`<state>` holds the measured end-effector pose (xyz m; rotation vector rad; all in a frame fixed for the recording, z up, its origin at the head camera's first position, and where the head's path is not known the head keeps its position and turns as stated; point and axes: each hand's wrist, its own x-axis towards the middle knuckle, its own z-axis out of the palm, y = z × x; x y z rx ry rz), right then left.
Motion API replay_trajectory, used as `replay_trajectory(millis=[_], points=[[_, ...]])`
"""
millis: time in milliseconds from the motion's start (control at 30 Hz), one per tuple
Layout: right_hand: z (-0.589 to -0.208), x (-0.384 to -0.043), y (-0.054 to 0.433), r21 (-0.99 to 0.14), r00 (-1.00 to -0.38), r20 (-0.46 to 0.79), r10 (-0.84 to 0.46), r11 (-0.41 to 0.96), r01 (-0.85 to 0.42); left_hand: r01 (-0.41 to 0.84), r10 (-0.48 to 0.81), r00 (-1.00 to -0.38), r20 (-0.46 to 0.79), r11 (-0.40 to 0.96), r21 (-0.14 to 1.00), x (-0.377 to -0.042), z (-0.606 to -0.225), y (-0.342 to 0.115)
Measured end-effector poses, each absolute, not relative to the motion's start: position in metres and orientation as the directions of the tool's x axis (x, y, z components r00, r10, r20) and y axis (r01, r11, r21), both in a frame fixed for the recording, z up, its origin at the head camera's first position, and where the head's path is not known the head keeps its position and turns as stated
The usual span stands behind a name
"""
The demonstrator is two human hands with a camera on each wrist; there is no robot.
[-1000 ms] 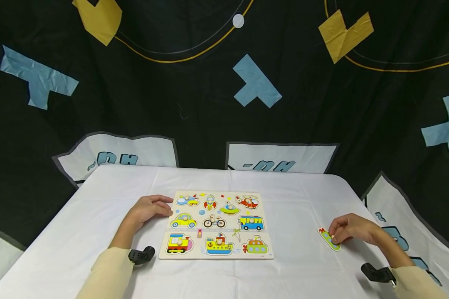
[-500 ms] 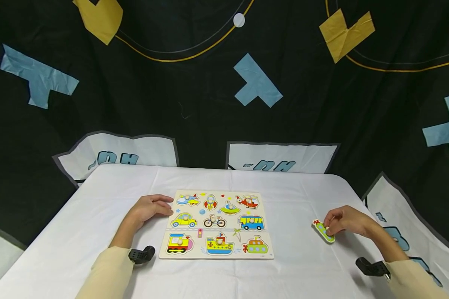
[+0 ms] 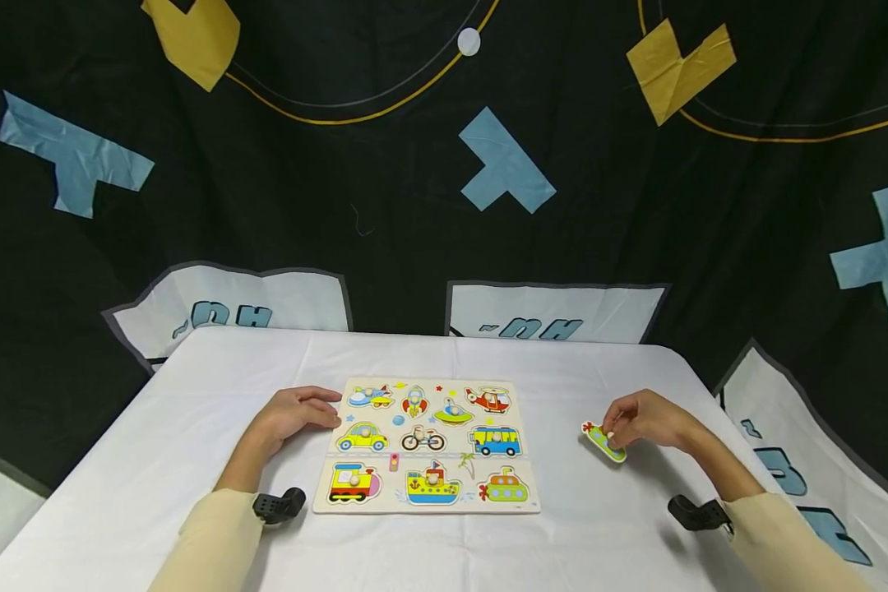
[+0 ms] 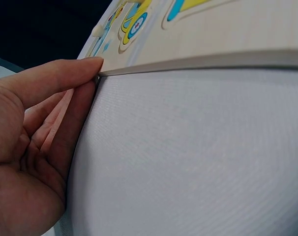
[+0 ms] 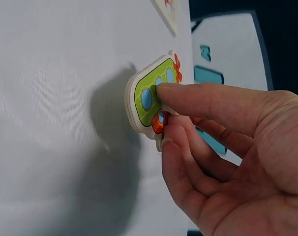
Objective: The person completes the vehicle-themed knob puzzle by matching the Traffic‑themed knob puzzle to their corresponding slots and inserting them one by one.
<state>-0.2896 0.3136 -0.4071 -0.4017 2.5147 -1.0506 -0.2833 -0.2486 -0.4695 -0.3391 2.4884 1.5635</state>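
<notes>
In the head view my right hand [image 3: 649,421] pinches a green submarine puzzle piece [image 3: 603,441] by its small knob, to the right of the board. The right wrist view shows the submarine piece [image 5: 148,96] tilted above the white cloth, its shadow beside it, thumb on its face and fingers behind. A wooden peg puzzle board [image 3: 437,448] lies flat, bearing vehicle pictures, several with knobs. Its submarine spot [image 3: 506,487], at lower right, shows no knob. My left hand [image 3: 296,415] rests at the board's left edge, thumb and fingertips touching it with fingers nearly straight.
White cloth covers the table [image 3: 562,534]. Behind it hangs a black curtain [image 3: 385,189] with blue and yellow shapes. A black wrist camera [image 3: 279,506] sits on the left wrist, another camera [image 3: 699,514] on the right.
My right hand has moved left, and farther from me, with the submarine piece, toward the board. The left hand and the board have stayed in place.
</notes>
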Motion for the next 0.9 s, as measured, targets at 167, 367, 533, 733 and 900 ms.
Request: replay_trajectory(millis=[167,367,533,733,900], points=[[-0.406,-0.292,0.291,-0.72,-0.86,-0.225,-0.458,0.673,-0.17,-0.289,-0.097,-0.957,-0.274,0.42,0.86,-0.283,-0.47,-0.25],[-0.405,-0.291,0.264,-0.707,-0.842,-0.224,-0.491,0.677,-0.207,-0.28,-0.09,-0.959,-0.267,0.418,0.864,-0.282,-0.469,-0.249],[-0.403,-0.289,0.24,-0.7,-0.826,-0.231,-0.514,0.678,-0.226,-0.273,-0.091,-0.962,-0.259,0.424,0.863,-0.281,-0.467,-0.249],[-0.408,-0.282,0.215,-0.712,-0.797,-0.242,-0.554,0.659,-0.242,-0.266,-0.085,-0.963,-0.254,0.428,0.864,-0.282,-0.467,-0.249],[-0.413,-0.277,0.199,-0.702,-0.773,-0.249,-0.584,0.658,-0.271,-0.277,-0.091,-0.96,-0.263,0.421,0.864,-0.282,-0.468,-0.249]])
